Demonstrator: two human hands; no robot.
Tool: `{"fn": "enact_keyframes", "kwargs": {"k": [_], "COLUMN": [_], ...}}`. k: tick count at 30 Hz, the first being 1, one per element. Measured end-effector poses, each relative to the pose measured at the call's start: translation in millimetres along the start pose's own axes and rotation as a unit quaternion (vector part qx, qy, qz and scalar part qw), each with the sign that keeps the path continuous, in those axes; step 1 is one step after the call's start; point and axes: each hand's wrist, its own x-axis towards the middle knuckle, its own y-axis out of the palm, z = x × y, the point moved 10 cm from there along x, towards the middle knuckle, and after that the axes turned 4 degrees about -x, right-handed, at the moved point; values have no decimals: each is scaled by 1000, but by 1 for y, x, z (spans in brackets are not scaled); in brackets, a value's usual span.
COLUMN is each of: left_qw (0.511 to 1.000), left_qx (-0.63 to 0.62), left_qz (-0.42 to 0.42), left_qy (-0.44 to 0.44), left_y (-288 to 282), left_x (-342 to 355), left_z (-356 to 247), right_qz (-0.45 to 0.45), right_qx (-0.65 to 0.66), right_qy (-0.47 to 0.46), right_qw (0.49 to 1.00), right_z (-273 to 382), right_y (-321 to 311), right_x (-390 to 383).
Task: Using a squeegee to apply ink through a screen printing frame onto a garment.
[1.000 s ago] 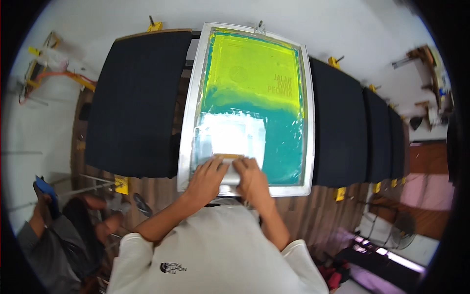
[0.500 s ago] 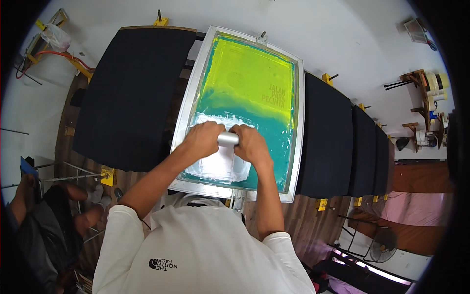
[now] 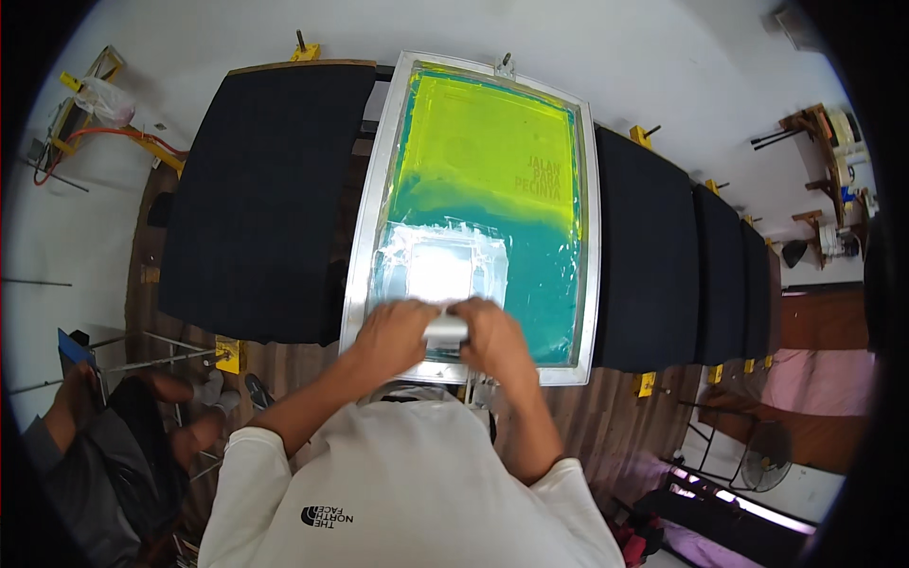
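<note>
An aluminium-framed printing screen lies in front of me, its mesh yellow-green at the far part and teal nearer, with raised lettering faintly visible. A patch of white ink covers the near left of the mesh. My left hand and my right hand are closed round the two ends of a silver squeegee at the screen's near edge, slightly blurred by motion. The squeegee's blade is hidden from view.
Dark fabric-covered platens flank the screen on the left and right, with yellow clamps. A seated person holding a blue object is at the lower left. A standing fan is lower right; wooden wall shelves are far right.
Both hands and the squeegee went forward over the white ink half a second ago and are now back at the screen's near edge, close to where they were a second ago.
</note>
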Motion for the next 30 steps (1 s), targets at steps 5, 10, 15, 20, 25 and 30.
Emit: {"fn": "enact_keyframes", "kwargs": {"k": [5, 10, 15, 20, 25, 30], "left_qw": [999, 996, 996, 997, 997, 999], "left_qx": [27, 58, 78, 69, 70, 38], "left_qz": [6, 24, 31, -18, -4, -38], "left_qy": [-41, -65, -18, -13, -42, 1], "left_y": [-28, -34, -20, -11, -1, 2], "left_x": [83, 111, 98, 68, 42, 17], "left_z": [30, 36, 33, 22, 12, 0], "right_qz": [-7, 28, 3, -56, -51, -52], "right_qx": [-58, -44, -48, -36, -44, -22], "right_qy": [25, 61, 76, 69, 55, 64], "right_qw": [998, 997, 996, 995, 996, 996], "right_z": [-36, -58, -50, -42, -31, -21], "right_y": [-24, -21, -18, -8, 3, 8], "right_x": [81, 111, 95, 63, 39, 13]}}
